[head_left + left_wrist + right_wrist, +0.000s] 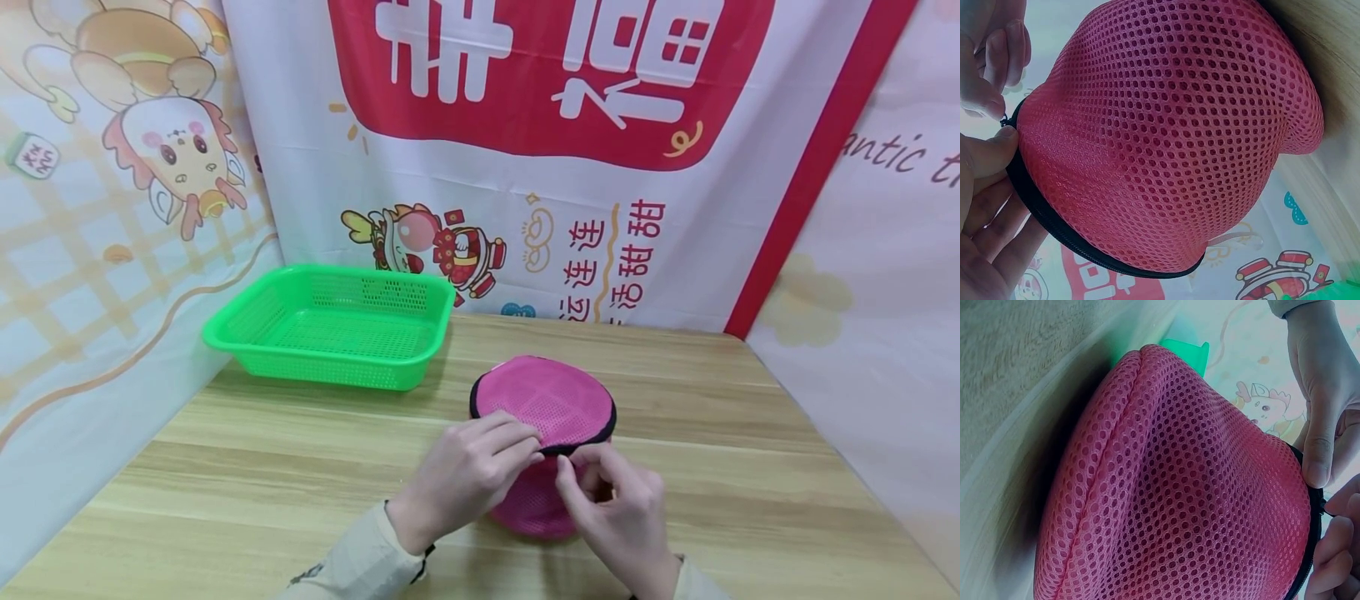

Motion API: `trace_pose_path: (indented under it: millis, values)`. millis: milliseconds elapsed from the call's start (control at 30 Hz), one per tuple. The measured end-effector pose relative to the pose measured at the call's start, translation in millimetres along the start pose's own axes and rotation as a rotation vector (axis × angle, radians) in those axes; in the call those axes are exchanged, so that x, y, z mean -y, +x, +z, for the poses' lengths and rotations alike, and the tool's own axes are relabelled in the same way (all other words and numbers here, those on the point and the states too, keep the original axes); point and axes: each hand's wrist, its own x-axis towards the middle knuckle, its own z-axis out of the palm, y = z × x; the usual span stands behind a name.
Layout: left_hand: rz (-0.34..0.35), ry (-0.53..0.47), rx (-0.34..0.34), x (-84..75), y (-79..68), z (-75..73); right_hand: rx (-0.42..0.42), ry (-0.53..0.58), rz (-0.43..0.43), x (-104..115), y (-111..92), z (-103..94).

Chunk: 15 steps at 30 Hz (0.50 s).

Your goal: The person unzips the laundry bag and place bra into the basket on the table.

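Note:
A round pink mesh bag [551, 400] stands on the table, its flat lid edged all round by a black zipper [1072, 237]. My left hand [472, 471] pinches this edge at the near side, thumb below the rim and fingers over the lid. Close to its right, my right hand [622, 508] holds the small zipper pull [1325, 511] between thumb and forefinger. In the left wrist view both hands meet at the slider, with the mesh side bulging beside them. The bag's contents are hidden by the mesh.
A green plastic basket [330, 375] with perforated walls stands at the back left of the wooden table [750, 467]. Printed cloths [637, 250] hang as walls behind and at both sides.

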Motion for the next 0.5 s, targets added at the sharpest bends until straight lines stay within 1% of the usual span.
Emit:
trace_pose_path:
  millis: [300,500]
  values:
    - [0.003,-0.004,-0.019,2.4,-0.1,-1.3,-0.019,-0.032,0.039,0.1,1.2,-2.1]
    - [-0.010,-0.007,-0.006,1.7,0.2,-2.3,-0.026,-0.055,0.056,-0.4,1.0,-2.9]
